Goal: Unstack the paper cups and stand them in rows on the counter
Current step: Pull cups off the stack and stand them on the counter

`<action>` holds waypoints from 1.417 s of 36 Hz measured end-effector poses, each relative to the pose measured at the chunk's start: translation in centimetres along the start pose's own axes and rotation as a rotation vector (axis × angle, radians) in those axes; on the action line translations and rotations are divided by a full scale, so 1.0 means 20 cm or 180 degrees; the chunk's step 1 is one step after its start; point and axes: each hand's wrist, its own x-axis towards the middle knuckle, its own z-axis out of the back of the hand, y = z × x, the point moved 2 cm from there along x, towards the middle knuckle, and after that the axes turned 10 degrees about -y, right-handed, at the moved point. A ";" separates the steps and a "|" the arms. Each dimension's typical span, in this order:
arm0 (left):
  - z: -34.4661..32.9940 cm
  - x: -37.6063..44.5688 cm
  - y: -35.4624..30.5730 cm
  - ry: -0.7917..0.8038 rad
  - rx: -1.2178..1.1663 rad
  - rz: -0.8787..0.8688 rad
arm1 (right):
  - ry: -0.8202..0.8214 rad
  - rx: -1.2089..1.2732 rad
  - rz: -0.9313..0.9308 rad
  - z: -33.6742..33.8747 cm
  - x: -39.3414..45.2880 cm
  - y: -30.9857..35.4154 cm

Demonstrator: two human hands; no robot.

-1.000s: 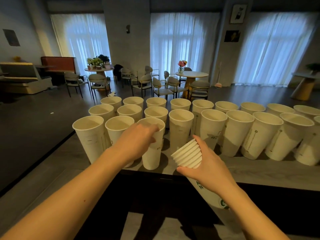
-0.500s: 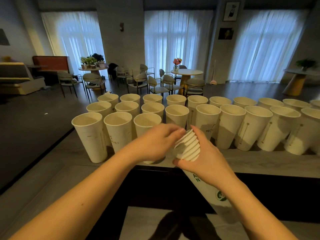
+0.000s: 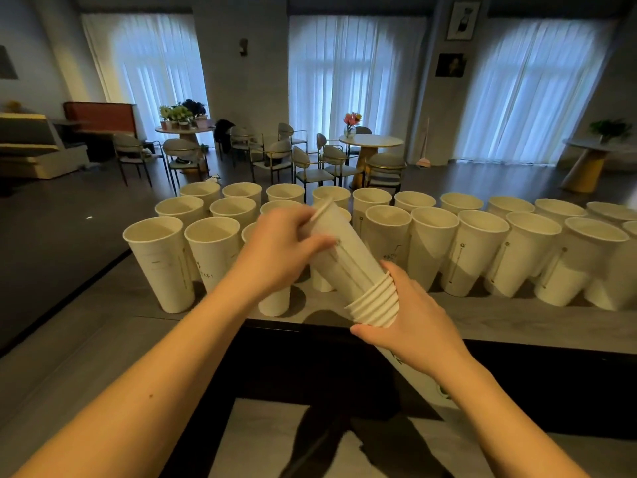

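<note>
My left hand (image 3: 279,250) grips a single white paper cup (image 3: 344,250) near its rim, drawn most of the way out of the stack and tilted up to the left. My right hand (image 3: 410,322) holds the stack of nested cups (image 3: 375,303) just under its layered rims; the stack's lower end slants down past my wrist, partly hidden. Several tall white cups (image 3: 479,250) stand upright in three rows on the grey counter (image 3: 499,322). The front row holds three cups at the left, the third partly hidden behind my left hand.
The counter's near edge drops to a dark lower shelf (image 3: 310,367). The counter's left end lies just beyond the leftmost cup (image 3: 158,260). Beyond the counter is a room with tables (image 3: 370,141), chairs and curtained windows.
My left hand let go of a cup stood in the front row, moved right to the stack's top, and has pulled one cup out up and to the left. The right hand stayed put.
</note>
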 end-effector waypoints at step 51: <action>-0.53 -0.07 -0.27 0.1496 -0.0787 0.0514 | -0.0437 0.0134 -0.0172 0.22 0.00 -0.22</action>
